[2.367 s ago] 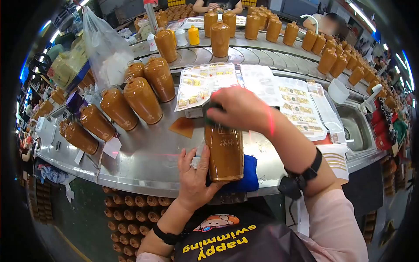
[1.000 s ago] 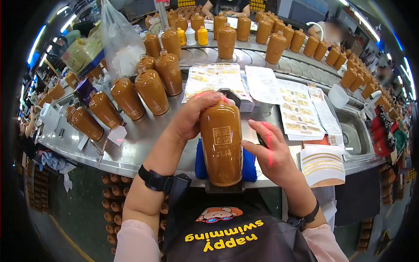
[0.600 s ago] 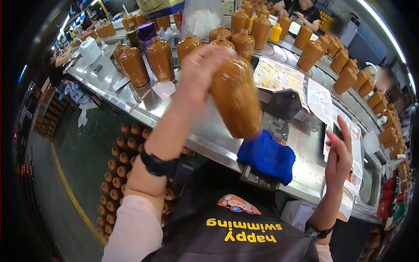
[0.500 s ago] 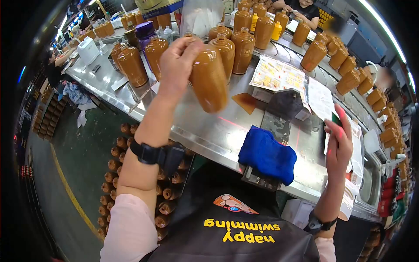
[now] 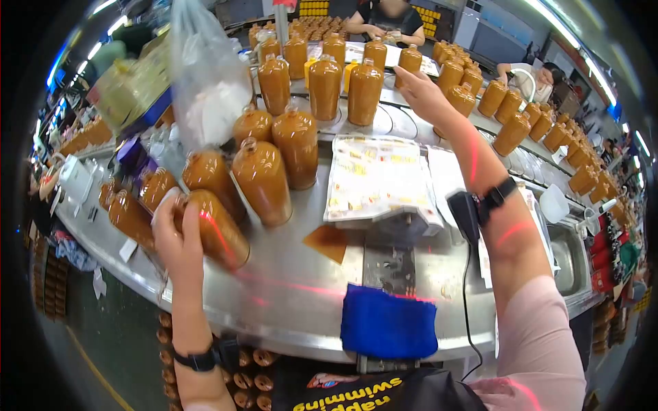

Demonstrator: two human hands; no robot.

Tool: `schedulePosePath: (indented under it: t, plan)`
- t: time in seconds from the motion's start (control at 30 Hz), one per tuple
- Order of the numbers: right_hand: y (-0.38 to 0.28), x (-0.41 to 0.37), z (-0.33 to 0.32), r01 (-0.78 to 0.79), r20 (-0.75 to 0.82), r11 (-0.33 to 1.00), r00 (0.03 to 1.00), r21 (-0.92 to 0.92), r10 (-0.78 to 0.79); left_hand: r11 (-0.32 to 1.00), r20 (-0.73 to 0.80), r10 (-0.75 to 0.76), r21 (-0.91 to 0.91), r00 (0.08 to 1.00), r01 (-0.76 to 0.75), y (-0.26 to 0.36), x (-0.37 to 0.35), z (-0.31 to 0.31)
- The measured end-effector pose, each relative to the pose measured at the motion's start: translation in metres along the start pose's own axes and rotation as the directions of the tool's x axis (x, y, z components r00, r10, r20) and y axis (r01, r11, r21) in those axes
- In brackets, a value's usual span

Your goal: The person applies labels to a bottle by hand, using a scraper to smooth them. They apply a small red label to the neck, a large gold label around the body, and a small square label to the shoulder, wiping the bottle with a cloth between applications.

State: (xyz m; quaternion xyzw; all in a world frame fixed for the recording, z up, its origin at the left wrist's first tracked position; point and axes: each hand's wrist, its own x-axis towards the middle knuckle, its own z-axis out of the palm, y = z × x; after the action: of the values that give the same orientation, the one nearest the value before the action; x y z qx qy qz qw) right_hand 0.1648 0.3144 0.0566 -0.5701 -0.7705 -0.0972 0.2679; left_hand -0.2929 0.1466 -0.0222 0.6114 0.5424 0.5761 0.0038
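Note:
At the left of the steel table, my left hand (image 5: pixel 178 236) is closed round the neck end of a glossy brown bottle (image 5: pixel 223 236), which tilts beside other brown bottles. Further back, my right hand (image 5: pixel 423 94) reaches out with extended fingers beside a brown bottle (image 5: pixel 409 63) on the conveyor; whether the fingertips touch it cannot be made out. More brown bottles (image 5: pixel 262 179) stand upright between the hands. A folded blue cloth (image 5: pixel 388 322) lies near the front edge, and printed sheets (image 5: pixel 375 179) rest on a stand behind it.
A clear plastic bag (image 5: pixel 205 82) and a purple object (image 5: pixel 131 156) are at the back left. Rows of bottles (image 5: pixel 510 133) line the conveyor at right, by a sink (image 5: pixel 567 264). Two people work across the line. A brown triangular piece (image 5: pixel 327 243) lies mid-table.
The camera view has shifted. My left hand has lowered the bottle to the left side of the table. My right hand has gone from beside the papers to the bottles at the back.

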Motion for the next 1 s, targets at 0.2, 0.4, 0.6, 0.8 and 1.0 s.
schedulePosePath:
  t: [0.2,0.4,0.6,0.8,1.0]
  plan:
    - [0.034,0.065,0.068,-0.155,0.049,0.977,0.985,-0.143,0.164,0.976,0.051,0.201,-0.097,0.978,-0.196,0.051,-0.032,-0.025]
    - [0.056,0.081,0.057,-0.248,-0.04,0.948,0.969,-0.2,0.245,0.937,0.094,0.321,-0.177,0.942,-0.301,0.06,-0.043,-0.011]
    - [0.066,0.03,0.044,-0.2,-0.195,0.967,0.966,-0.155,0.169,0.923,0.256,0.367,-0.216,0.894,-0.317,0.09,-0.05,0.017]
    - [0.017,-0.036,-0.098,-0.114,-0.095,0.992,0.988,0.056,0.119,0.892,0.294,0.309,-0.42,0.905,-0.168,0.096,-0.071,0.037]
    - [-0.09,-0.12,-0.175,0.015,0.029,0.803,0.999,0.596,-0.04,0.414,0.71,0.262,-0.695,0.654,0.588,0.158,-0.063,0.077]
